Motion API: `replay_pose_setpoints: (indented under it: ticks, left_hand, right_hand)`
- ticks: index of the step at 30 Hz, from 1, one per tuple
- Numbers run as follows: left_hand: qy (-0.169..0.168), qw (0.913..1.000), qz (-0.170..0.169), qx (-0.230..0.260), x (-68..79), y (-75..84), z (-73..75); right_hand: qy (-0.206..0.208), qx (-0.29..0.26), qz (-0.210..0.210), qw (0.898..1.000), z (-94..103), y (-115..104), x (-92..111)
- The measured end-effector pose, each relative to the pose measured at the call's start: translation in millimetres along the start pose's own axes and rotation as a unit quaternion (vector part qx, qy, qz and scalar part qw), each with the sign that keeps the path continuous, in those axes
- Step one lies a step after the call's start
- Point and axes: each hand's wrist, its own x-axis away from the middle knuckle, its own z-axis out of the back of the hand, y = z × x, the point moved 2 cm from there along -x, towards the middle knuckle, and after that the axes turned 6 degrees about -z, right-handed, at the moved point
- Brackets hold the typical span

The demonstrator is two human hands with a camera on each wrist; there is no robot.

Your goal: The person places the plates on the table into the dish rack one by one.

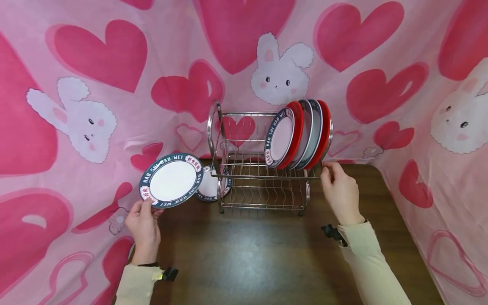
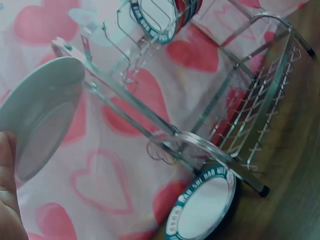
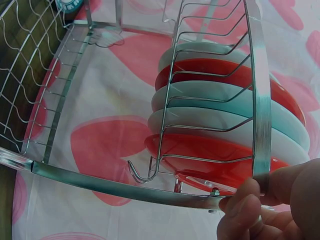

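My left hand (image 1: 145, 226) pinches the lower-left rim of a white plate (image 1: 171, 181) with a dark lettered border. The plate is held up left of a two-tier metal dish rack (image 1: 263, 176), its face toward the head camera. In the left wrist view the plate's pale underside (image 2: 47, 125) shows. With thumb and fingers, my right hand (image 1: 341, 192) grips the front right corner of the rack's upper tier. Several plates stand on edge at the right of that tier: a lettered plate (image 1: 282, 140) leftmost, with red plates (image 1: 325, 127) and pale ones among them.
Another lettered plate (image 1: 207, 186) is at the rack's left end, partly behind its frame. The rack's lower tier (image 1: 267, 195) shows bare wires. Beneath is a brown wooden table (image 1: 244, 254). A pink cloth (image 1: 167, 38) with hearts and rabbits surrounds the back and sides.
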Motion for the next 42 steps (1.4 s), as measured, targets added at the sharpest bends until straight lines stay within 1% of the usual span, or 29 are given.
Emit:
replay_pose_setpoints:
  ticks: [7,13,15,18,21,25,30,32,37,42]
  left_hand:
    - [-0.013,0.9999,0.010,0.002,9.6,16.4,-7.9]
    - [-0.030,0.9994,0.011,0.012,18.6,35.9,-14.4]
    - [-0.039,0.9991,0.008,0.011,20.7,40.9,-16.9]
    - [-0.050,0.9986,0.007,0.012,23.0,46.1,-20.5]
    - [-0.057,0.9982,0.011,0.013,25.5,50.4,-23.6]
    - [-0.064,0.9977,0.020,0.014,30.0,58.3,-27.1]
    - [-0.079,0.9964,0.026,0.014,38.4,69.1,-32.4]
    - [-0.090,0.9956,0.022,0.013,42.3,71.9,-35.4]
    - [-0.129,0.9916,0.008,0.004,52.6,73.9,-44.3]
    - [-0.161,0.9868,0.017,-0.006,63.2,68.3,-55.2]
  right_hand:
    - [0.030,-0.004,0.005,1.000,1.6,5.7,2.6]
    - [0.039,-0.013,0.001,0.999,3.7,4.9,5.8]
    - [0.047,-0.025,-0.007,0.999,5.2,3.5,6.2]
    - [0.063,-0.059,-0.020,0.996,8.5,-0.1,6.9]
    - [0.069,-0.095,-0.026,0.993,11.0,-5.6,8.1]
    - [0.059,-0.122,-0.017,0.991,12.1,-15.7,10.2]
    - [0.053,-0.150,0.021,0.987,10.8,-31.0,15.0]
    - [0.047,-0.162,0.037,0.985,9.1,-37.5,17.7]
    - [0.006,-0.193,0.062,0.979,2.5,-54.4,23.5]
    - [-0.042,-0.228,0.071,0.970,-7.0,-68.9,27.9]
